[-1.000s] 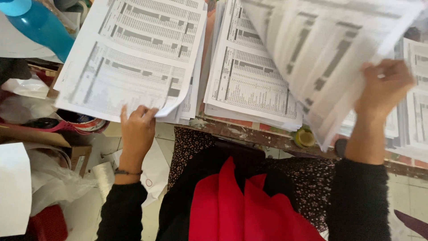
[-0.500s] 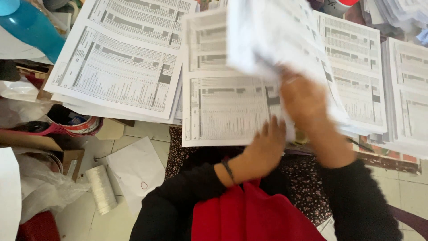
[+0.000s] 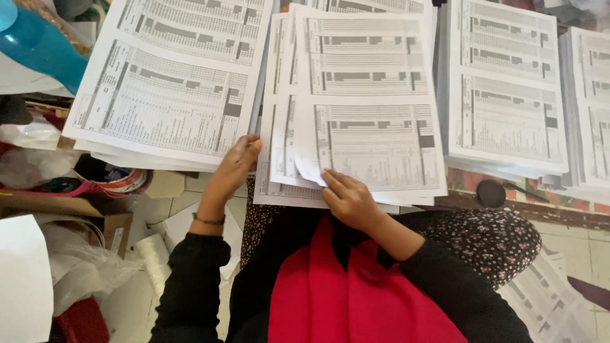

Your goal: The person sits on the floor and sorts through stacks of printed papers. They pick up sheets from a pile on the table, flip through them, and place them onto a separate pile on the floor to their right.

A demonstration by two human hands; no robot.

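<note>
- White printed sheet (image 3: 375, 136) lying atop the middle stack (image 3: 279, 184), centre of frame.
- Right hand (image 3: 348, 198) at its lower left corner, fingers curled, pinching the sheet's edge.
- Left hand (image 3: 234, 166) resting against the stack's left side, fingers loosely bent, gripping nothing.
- More paper stacks upper left (image 3: 165, 89) and right (image 3: 502, 95).
- Blue bottle (image 3: 38, 54) far upper left.

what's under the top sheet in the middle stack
Under the top sheet more printed sheets show, fanned out at its left edge. The right hand lifts its lower corner. How deep the pile goes stays covered.
</note>
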